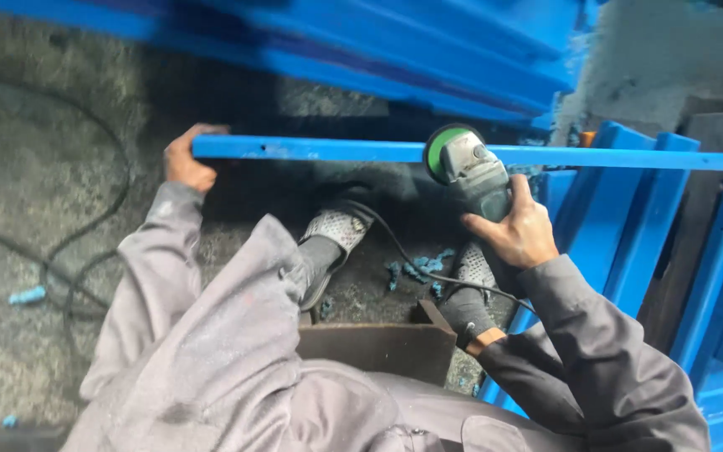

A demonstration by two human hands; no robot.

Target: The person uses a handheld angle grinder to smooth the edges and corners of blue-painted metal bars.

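A long blue metal bar [336,151] runs level across the middle of the view. My left hand [184,161] grips its left end. My right hand [519,230] holds a grey angle grinder [472,170] by its body. The grinder's green-backed disc [438,153] sits against the bar's near edge, right of centre. A black cord [416,266] trails from the grinder down past my feet. Both arms wear grey sleeves.
More blue bars [428,50] are stacked beyond the bar, and others lean at the right [629,243]. A brown steel block [378,347] sits between my knees. Black cables [85,251] and blue paint chips [416,269] lie on the concrete floor.
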